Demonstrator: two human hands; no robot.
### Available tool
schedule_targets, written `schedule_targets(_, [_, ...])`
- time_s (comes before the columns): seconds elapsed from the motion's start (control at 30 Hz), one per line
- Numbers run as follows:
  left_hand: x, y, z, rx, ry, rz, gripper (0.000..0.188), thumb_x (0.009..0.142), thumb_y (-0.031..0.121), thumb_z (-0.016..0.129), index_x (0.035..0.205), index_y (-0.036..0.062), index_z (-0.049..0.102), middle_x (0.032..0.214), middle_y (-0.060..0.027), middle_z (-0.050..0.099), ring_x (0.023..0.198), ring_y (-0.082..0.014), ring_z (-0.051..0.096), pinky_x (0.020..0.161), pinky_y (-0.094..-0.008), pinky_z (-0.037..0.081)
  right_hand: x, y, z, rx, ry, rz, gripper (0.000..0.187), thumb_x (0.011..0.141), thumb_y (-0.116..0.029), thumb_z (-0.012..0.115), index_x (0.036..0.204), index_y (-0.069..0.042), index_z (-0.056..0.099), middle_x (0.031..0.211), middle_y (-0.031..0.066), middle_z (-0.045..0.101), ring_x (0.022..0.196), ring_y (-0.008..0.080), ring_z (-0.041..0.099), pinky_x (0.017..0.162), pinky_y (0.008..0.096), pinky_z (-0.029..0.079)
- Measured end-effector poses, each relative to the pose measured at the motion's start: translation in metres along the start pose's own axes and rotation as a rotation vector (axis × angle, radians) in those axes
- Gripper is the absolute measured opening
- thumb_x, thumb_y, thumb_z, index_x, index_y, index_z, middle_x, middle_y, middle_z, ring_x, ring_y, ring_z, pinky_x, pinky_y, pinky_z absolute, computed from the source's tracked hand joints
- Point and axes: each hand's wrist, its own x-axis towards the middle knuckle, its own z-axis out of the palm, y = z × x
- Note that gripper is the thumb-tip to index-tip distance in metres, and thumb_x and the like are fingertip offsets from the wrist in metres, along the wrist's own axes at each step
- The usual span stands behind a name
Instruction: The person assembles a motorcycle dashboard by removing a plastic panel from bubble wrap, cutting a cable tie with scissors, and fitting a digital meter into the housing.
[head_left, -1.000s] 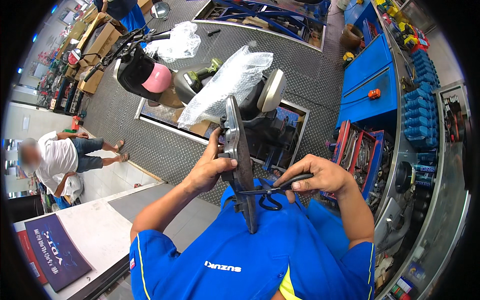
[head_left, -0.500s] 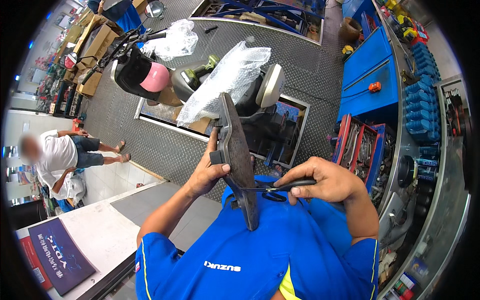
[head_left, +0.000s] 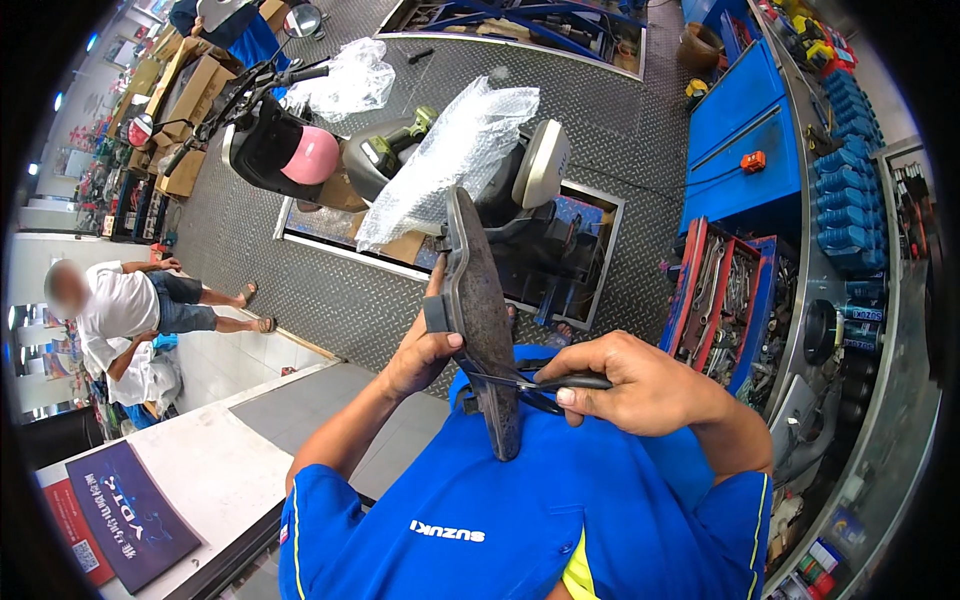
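Observation:
My left hand (head_left: pixel 422 358) grips a long, dark, scuffed plastic panel (head_left: pixel 480 300) by its left edge, thumb on the near side. The panel stands tilted in front of my chest, its lower end against my blue shirt. Black-handled scissors (head_left: pixel 580 381) are in my right hand (head_left: pixel 645 385), fingers closed around the handle. Their blades point left and meet the lower part of the panel; whether the tips cut into it or only touch it, I cannot tell.
Beyond the panel stands a scooter with a pink helmet (head_left: pixel 311 155), bubble wrap (head_left: pixel 450 165) and a green cordless tool (head_left: pixel 400 140). Right are a tool drawer (head_left: pixel 700 295) and blue cabinet (head_left: pixel 735 150). A white counter (head_left: pixel 240 450) and a person (head_left: pixel 125 300) are left.
My right hand and the scissors have shifted slightly left and the handles sit closer together. The panel has turned a little, showing more of its worn face.

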Motion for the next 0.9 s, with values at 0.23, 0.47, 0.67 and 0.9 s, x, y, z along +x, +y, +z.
schedule_targets(0.23, [-0.01, -0.001, -0.003, 0.091, -0.012, 0.058, 0.129, 0.085, 0.035, 0.075, 0.165, 0.0218, -0.025, 0.153, -0.0291, 0.047, 0.137, -0.0421, 0.056, 0.115, -0.0559, 0.045, 0.003, -0.011, 0.001, -0.011, -0.023, 0.043, 0.026, 0.101, -0.011, 0.064, 0.118, 0.007, 0.069, 0.081, 0.0133, 0.073, 0.078, 0.0199, 0.072, 0.074, 0.0379, 0.057])
schedule_targets(0.47, [-0.021, 0.004, -0.001, 0.105, 0.03, 0.034, 0.126, 0.087, 0.032, 0.073, 0.165, 0.0141, -0.024, 0.156, -0.0266, 0.04, 0.139, -0.0399, 0.053, 0.118, -0.0527, 0.042, 0.012, -0.021, 0.004, -0.156, -0.038, 0.017, 0.022, 0.097, -0.01, 0.067, 0.112, 0.007, 0.069, 0.083, 0.022, 0.071, 0.081, 0.0332, 0.074, 0.074, 0.0435, 0.056])
schedule_targets(0.67, [-0.03, -0.01, -0.017, 0.322, 0.152, 0.089, 0.117, 0.09, 0.026, 0.071, 0.164, -0.0046, -0.016, 0.158, -0.0226, 0.037, 0.146, -0.0268, 0.038, 0.123, -0.0396, 0.028, 0.002, -0.034, 0.033, -0.251, 0.005, -0.009, 0.019, 0.096, -0.007, 0.063, 0.105, 0.009, 0.063, 0.074, 0.0296, 0.064, 0.078, 0.0477, 0.068, 0.071, 0.0518, 0.052])
schedule_targets(0.9, [-0.042, 0.003, -0.001, 0.451, 0.329, -0.019, 0.11, 0.094, 0.021, 0.068, 0.162, -0.0102, -0.013, 0.139, -0.0179, 0.05, 0.123, -0.0222, 0.053, 0.113, -0.0362, 0.04, 0.004, -0.034, 0.055, -0.243, 0.016, -0.018, 0.027, 0.098, -0.007, 0.06, 0.112, 0.014, 0.05, 0.067, 0.0298, 0.06, 0.072, 0.0499, 0.067, 0.066, 0.0552, 0.05])
